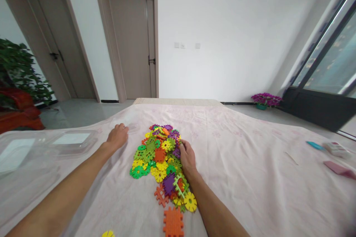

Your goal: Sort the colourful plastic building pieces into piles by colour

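A heap of colourful plastic building pieces (160,154) lies on the cloth in front of me, mixing notched flower-shaped discs with toothed squares in yellow, green, purple and orange. My right hand (188,156) rests cupped against the heap's right side, thumb and forefinger slightly apart; its other fingers are partly hidden. Left of the heap, my left hand (118,136) has its fingers curled at a faint clear plastic container (134,128), whose outline is hard to make out. An orange toothed square (173,222) lies nearest me, and a yellow disc (108,233) shows at the bottom edge.
A pinkish cloth (233,163) covers the table. Clear plastic boxes (94,137) with white labels stand at left. To the right lie a thin stick (291,158), a blue item (315,145), a clear-wrapped white pack (336,149) and a pink item (339,169).
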`<state>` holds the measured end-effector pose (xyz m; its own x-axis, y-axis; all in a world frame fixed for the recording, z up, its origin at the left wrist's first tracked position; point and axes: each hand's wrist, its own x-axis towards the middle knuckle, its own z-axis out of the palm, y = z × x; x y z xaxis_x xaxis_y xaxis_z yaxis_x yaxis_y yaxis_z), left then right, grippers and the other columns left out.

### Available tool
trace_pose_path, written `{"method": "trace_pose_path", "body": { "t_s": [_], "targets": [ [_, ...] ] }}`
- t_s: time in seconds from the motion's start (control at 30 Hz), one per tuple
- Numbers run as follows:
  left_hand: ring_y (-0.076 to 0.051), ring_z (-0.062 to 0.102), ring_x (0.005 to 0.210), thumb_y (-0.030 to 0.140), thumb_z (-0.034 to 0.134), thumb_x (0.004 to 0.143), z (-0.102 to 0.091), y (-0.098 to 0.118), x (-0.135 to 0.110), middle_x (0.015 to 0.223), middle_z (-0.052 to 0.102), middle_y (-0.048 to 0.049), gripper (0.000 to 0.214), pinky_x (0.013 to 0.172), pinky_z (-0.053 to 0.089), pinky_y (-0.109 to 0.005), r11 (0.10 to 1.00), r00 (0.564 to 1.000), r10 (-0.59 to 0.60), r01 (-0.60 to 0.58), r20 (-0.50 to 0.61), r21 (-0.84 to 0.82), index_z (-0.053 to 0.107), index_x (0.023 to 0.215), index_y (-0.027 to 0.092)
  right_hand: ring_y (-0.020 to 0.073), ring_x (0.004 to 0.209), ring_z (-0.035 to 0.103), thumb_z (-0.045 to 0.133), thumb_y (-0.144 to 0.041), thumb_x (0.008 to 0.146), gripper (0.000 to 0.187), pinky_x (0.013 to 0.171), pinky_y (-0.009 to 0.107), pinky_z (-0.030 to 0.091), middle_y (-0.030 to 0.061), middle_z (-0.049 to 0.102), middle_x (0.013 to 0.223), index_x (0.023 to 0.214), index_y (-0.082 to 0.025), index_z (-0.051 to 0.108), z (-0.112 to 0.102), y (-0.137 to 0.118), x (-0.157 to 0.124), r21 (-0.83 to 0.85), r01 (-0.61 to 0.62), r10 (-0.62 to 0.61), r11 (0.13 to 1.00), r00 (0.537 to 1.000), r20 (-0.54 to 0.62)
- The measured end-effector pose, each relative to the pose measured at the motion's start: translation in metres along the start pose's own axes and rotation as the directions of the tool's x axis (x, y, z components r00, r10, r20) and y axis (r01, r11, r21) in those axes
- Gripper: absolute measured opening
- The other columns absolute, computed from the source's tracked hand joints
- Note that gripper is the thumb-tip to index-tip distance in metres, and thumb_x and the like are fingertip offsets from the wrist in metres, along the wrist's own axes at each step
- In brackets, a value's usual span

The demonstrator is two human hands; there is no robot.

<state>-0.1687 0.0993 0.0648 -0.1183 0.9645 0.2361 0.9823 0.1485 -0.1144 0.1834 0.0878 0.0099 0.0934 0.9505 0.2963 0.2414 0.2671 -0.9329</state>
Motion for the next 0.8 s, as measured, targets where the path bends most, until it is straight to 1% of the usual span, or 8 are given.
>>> {"method": "trace_pose_path", "body": {
  "t_s": [0.17, 0.27, 0.33, 0.43, 0.5, 0.6, 0.7, 0.8],
  "targets": [
    [-0.035, 0.048, 0.117, 0.020, 0.042, 0.090, -0.014, -0.006, -0.025, 0.115, 0.060, -0.0203, 0.036, 0.091, 0.045, -0.044, 0.997, 1.000, -0.026, 0.026, -0.003, 0.078, 0.070, 0.111, 0.011, 0.0249, 0.104, 0.062, 0.047, -0.040, 0.089, 0.036, 0.096, 0.037, 0.045, 0.0070, 0.071, 0.109, 0.110, -0.020, 0.068, 0.001, 0.001, 0.001, 0.005, 0.000, 0.000, 1.000, 1.000, 0.006],
    [-0.035, 0.050, 0.116, 0.018, 0.042, 0.089, -0.022, -0.009, -0.036, 0.115, 0.061, -0.0204, 0.035, 0.089, 0.046, -0.045, 0.994, 0.999, -0.044, 0.042, 0.011, 0.104, 0.071, 0.108, 0.012, 0.0252, 0.104, 0.062, 0.046, -0.040, 0.089, 0.037, 0.097, 0.037, 0.045, 0.0075, 0.071, 0.109, 0.111, -0.020, 0.068, 0.000, 0.001, 0.001, 0.002, -0.003, 0.003, 1.000, 1.000, 0.021],
    [-0.036, 0.051, 0.116, 0.018, 0.043, 0.089, -0.027, -0.005, -0.042, 0.125, 0.058, -0.0217, 0.037, 0.089, 0.047, -0.046, 0.992, 0.998, -0.063, 0.063, 0.002, 0.112, 0.071, 0.112, 0.012, 0.0253, 0.105, 0.062, 0.046, -0.040, 0.090, 0.037, 0.097, 0.037, 0.045, 0.0077, 0.071, 0.109, 0.111, -0.019, 0.068, 0.000, 0.000, 0.000, -0.003, -0.001, 0.001, 1.000, 1.000, 0.026],
    [-0.036, 0.050, 0.124, 0.022, 0.045, 0.091, -0.032, 0.009, -0.060, 0.148, 0.043, -0.0188, 0.041, 0.096, 0.047, -0.049, 0.997, 0.995, -0.060, 0.064, -0.078, 0.052, 0.066, 0.126, 0.016, 0.0251, 0.105, 0.062, 0.047, -0.040, 0.089, 0.037, 0.097, 0.037, 0.045, 0.0074, 0.071, 0.110, 0.111, -0.020, 0.068, -0.001, 0.000, -0.001, -0.003, -0.006, 0.006, 1.000, 1.000, 0.015],
    [-0.037, 0.045, 0.133, 0.034, 0.048, 0.094, -0.032, 0.020, -0.083, 0.157, 0.035, -0.0153, 0.044, 0.106, 0.042, -0.052, 0.998, 0.993, 0.017, -0.024, -0.121, -0.062, 0.064, 0.133, 0.020, 0.0249, 0.105, 0.062, 0.046, -0.040, 0.090, 0.036, 0.097, 0.037, 0.045, 0.0073, 0.071, 0.110, 0.111, -0.020, 0.068, -0.001, 0.000, -0.002, 0.001, -0.005, 0.005, 1.000, 1.000, 0.003],
    [-0.040, 0.032, 0.146, 0.057, 0.058, 0.088, -0.029, 0.031, -0.135, 0.166, 0.019, -0.0127, 0.068, 0.113, 0.038, -0.053, 0.921, 0.956, 0.276, -0.292, -0.097, -0.257, 0.048, 0.149, 0.028, 0.0248, 0.105, 0.063, 0.045, -0.040, 0.090, 0.037, 0.096, 0.036, 0.045, 0.0073, 0.071, 0.110, 0.111, -0.020, 0.068, -0.001, -0.001, -0.003, 0.005, 0.005, -0.005, 1.000, 1.000, -0.007],
    [-0.041, 0.027, 0.149, 0.070, 0.061, 0.081, -0.028, 0.031, -0.193, 0.170, 0.007, -0.0093, 0.094, 0.112, 0.040, -0.054, 0.780, 0.844, 0.528, -0.525, -0.091, -0.341, 0.022, 0.160, 0.038, 0.0248, 0.105, 0.062, 0.045, -0.040, 0.090, 0.036, 0.096, 0.036, 0.045, 0.0074, 0.071, 0.110, 0.110, -0.020, 0.069, 0.000, -0.001, -0.002, -0.010, 0.012, -0.012, 1.000, 1.000, -0.010],
    [-0.043, 0.030, 0.148, 0.078, 0.062, 0.073, -0.031, 0.030, -0.237, 0.169, 0.012, -0.0087, 0.108, 0.110, 0.042, -0.055, 0.701, 0.757, 0.648, -0.636, -0.086, -0.323, 0.015, 0.161, 0.038, 0.0245, 0.105, 0.062, 0.046, -0.040, 0.090, 0.036, 0.097, 0.036, 0.045, 0.0075, 0.071, 0.110, 0.110, -0.020, 0.069, 0.001, 0.000, -0.001, -0.016, 0.021, -0.022, 1.000, 1.000, -0.010]
  ]
}}
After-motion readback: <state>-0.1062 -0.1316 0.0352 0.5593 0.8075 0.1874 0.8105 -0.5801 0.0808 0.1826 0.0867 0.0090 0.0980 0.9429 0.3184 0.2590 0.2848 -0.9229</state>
